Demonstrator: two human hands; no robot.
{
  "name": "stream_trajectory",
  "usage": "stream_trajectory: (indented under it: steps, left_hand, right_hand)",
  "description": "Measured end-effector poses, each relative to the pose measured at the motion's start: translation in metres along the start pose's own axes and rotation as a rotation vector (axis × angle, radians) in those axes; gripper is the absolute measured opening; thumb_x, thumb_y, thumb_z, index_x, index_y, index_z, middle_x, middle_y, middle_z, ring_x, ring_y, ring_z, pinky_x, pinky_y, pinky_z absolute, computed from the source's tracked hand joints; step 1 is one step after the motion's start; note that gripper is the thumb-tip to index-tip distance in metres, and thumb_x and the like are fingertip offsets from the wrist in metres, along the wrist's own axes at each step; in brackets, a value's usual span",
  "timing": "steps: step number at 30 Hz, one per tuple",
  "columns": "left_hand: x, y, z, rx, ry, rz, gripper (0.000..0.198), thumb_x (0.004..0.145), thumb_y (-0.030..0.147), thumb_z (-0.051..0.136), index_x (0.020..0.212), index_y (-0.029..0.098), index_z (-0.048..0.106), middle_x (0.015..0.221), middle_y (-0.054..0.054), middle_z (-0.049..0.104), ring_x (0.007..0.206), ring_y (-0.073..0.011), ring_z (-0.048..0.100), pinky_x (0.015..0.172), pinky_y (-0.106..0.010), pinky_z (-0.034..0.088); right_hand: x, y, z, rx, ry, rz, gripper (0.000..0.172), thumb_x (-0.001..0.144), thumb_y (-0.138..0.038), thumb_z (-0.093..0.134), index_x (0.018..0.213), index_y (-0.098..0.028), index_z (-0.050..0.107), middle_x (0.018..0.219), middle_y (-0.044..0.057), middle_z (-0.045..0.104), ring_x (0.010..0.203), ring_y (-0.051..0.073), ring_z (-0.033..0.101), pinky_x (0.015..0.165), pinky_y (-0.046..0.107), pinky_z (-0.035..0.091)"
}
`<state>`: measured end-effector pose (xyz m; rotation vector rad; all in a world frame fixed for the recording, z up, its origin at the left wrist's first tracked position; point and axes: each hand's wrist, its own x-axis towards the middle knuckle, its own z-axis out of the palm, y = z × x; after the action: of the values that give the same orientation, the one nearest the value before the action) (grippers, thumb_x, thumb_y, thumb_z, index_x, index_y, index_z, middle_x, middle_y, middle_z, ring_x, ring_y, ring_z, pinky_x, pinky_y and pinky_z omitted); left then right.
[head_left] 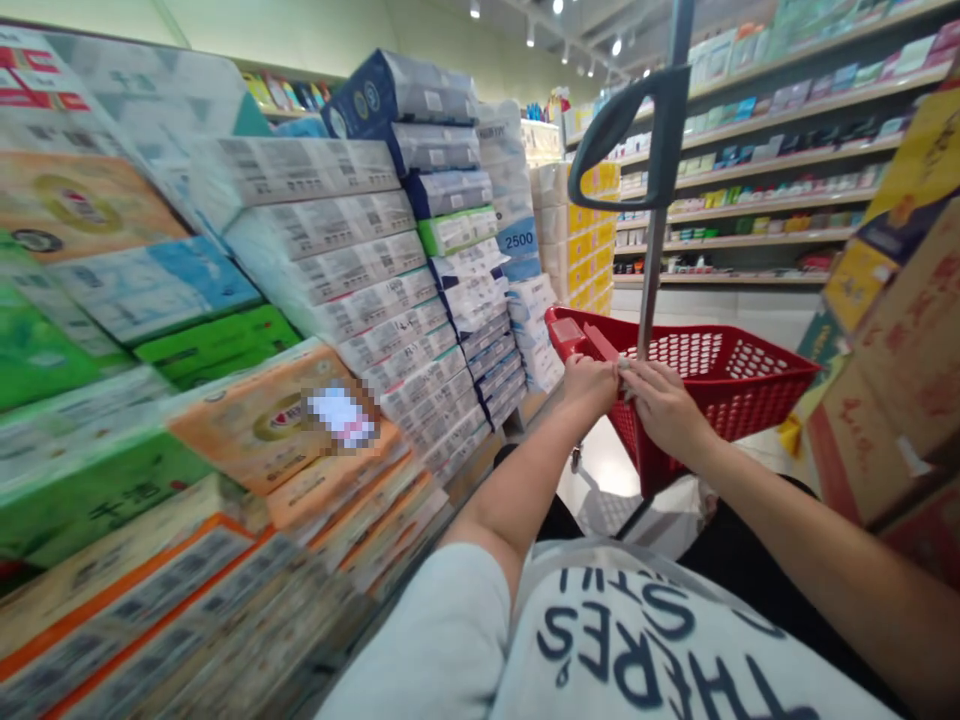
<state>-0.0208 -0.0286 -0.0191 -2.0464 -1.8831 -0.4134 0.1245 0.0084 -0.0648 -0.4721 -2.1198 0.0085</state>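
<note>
Item: red shopping basket (739, 410), perforated walls, directly beneath and beyond the fingers. Interior only partly visible; contents cannot be told.

Left hand (590, 385): at the basket's near corner, fingers curled and bunched at the rim.

Right hand (666, 408): just beside the left, fingers bent inward, tips near the left hand's. Whether either set is clamped on the rim or on some small piece there — cannot tell.

Fittings: upright metal pole (655, 265), just beyond the fingers; dark grey looped grip (670, 130) on it, above them and not held.

Surroundings: pale wrapped tissue packs (330, 215), stacked left of the fingers; orange tissue packs (247, 430), nearer the body on that side; printed cartons (911, 330), well to their right; wall shelving (750, 279), far beyond.

Step in hand, by judgement: two-handed handling at the basket's corner. Next move would call for a definite hold on the rim, or a clean release — the basket kept steady either way.
</note>
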Motion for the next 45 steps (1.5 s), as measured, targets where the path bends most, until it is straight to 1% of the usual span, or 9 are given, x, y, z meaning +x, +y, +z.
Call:
stream_trajectory:
  steps: [5, 12, 16, 20, 24, 28, 33, 38, 45]
  left_hand:
    - [0.005, -0.022, -0.001, 0.032, -0.006, -0.061, 0.03, 0.091, 0.025, 0.037, 0.085, 0.019, 0.066, 0.086, -0.006, 0.068, 0.089, -0.0185, 0.057, 0.091, -0.038, 0.03]
    - [0.006, -0.04, 0.012, -0.005, 0.065, -0.137, 0.039, 0.093, 0.03, 0.034, 0.074, 0.017, 0.066, 0.079, -0.006, 0.067, 0.088, -0.0176, 0.056, 0.093, -0.038, 0.029]
    - [0.015, -0.051, 0.018, -0.018, 0.046, -0.269, 0.041, 0.093, 0.031, 0.032, 0.075, 0.016, 0.066, 0.084, -0.006, 0.067, 0.093, -0.0186, 0.055, 0.092, -0.039, 0.03]
    - [0.015, -0.054, 0.02, -0.067, 0.059, -0.27, 0.041, 0.093, 0.033, 0.033, 0.076, 0.018, 0.067, 0.085, -0.007, 0.066, 0.096, -0.0203, 0.054, 0.092, -0.041, 0.029]
    - [0.003, -0.052, 0.016, -0.061, 0.105, -0.238, 0.043, 0.094, 0.033, 0.031, 0.075, 0.018, 0.067, 0.084, -0.008, 0.066, 0.096, -0.0208, 0.053, 0.094, -0.042, 0.028]
    - [-0.007, -0.052, 0.009, 0.035, 0.11, -0.217, 0.045, 0.095, 0.034, 0.028, 0.075, 0.02, 0.066, 0.082, -0.007, 0.066, 0.095, -0.0195, 0.053, 0.093, -0.04, 0.028]
    - [-0.009, -0.056, -0.007, 0.084, 0.02, -0.23, 0.045, 0.094, 0.034, 0.028, 0.076, 0.02, 0.067, 0.083, -0.007, 0.067, 0.094, -0.0204, 0.055, 0.091, -0.039, 0.03]
    - [0.011, -0.052, -0.02, 0.091, -0.193, -0.328, 0.037, 0.089, 0.035, 0.035, 0.079, 0.021, 0.068, 0.085, -0.008, 0.068, 0.087, -0.0235, 0.06, 0.083, -0.042, 0.036]
    - [0.032, -0.049, -0.011, 0.038, -0.309, -0.291, 0.025, 0.083, 0.037, 0.045, 0.084, 0.024, 0.067, 0.087, -0.007, 0.069, 0.088, -0.0241, 0.06, 0.093, -0.05, 0.029]
  right_hand:
    - [0.0, 0.005, 0.021, 0.052, -0.054, -0.056, 0.043, 0.087, -0.016, 0.038, 0.127, -0.019, 0.053, 0.134, 0.007, 0.05, 0.124, 0.024, 0.041, 0.104, 0.048, 0.036]
    - [0.005, 0.012, 0.013, 0.073, -0.083, -0.115, 0.032, 0.082, -0.014, 0.044, 0.102, -0.022, 0.067, 0.112, 0.004, 0.064, 0.11, 0.023, 0.051, 0.098, 0.044, 0.042]
    - [0.002, 0.032, 0.014, 0.006, -0.081, -0.025, 0.032, 0.078, -0.011, 0.045, 0.097, -0.021, 0.068, 0.108, 0.006, 0.066, 0.104, 0.024, 0.055, 0.095, 0.046, 0.042]
    - [-0.004, 0.048, 0.013, -0.066, -0.052, 0.14, 0.036, 0.076, -0.01, 0.043, 0.1, -0.019, 0.068, 0.102, 0.008, 0.067, 0.099, 0.024, 0.058, 0.091, 0.046, 0.044]
    - [0.006, 0.017, 0.02, 0.05, -0.039, 0.206, 0.038, 0.079, -0.012, 0.042, 0.108, -0.02, 0.065, 0.11, 0.008, 0.065, 0.107, 0.024, 0.055, 0.096, 0.046, 0.042]
    - [0.017, -0.016, 0.039, 0.14, -0.02, 0.31, 0.05, 0.084, -0.027, 0.048, 0.131, -0.013, 0.047, 0.135, 0.015, 0.047, 0.128, 0.028, 0.038, 0.106, 0.049, 0.032]
    - [0.008, 0.001, 0.035, 0.252, -0.08, 0.212, 0.052, 0.083, -0.01, 0.037, 0.132, -0.021, 0.047, 0.134, 0.008, 0.05, 0.126, 0.02, 0.042, 0.107, 0.045, 0.033]
    - [0.014, 0.003, 0.029, 0.242, -0.102, 0.232, 0.051, 0.074, -0.004, 0.043, 0.117, -0.024, 0.06, 0.118, 0.004, 0.062, 0.112, 0.02, 0.054, 0.101, 0.042, 0.041]
    - [0.02, 0.01, 0.031, 0.234, -0.12, 0.198, 0.044, 0.076, -0.006, 0.046, 0.113, -0.024, 0.062, 0.111, 0.004, 0.064, 0.107, 0.02, 0.056, 0.095, 0.041, 0.044]
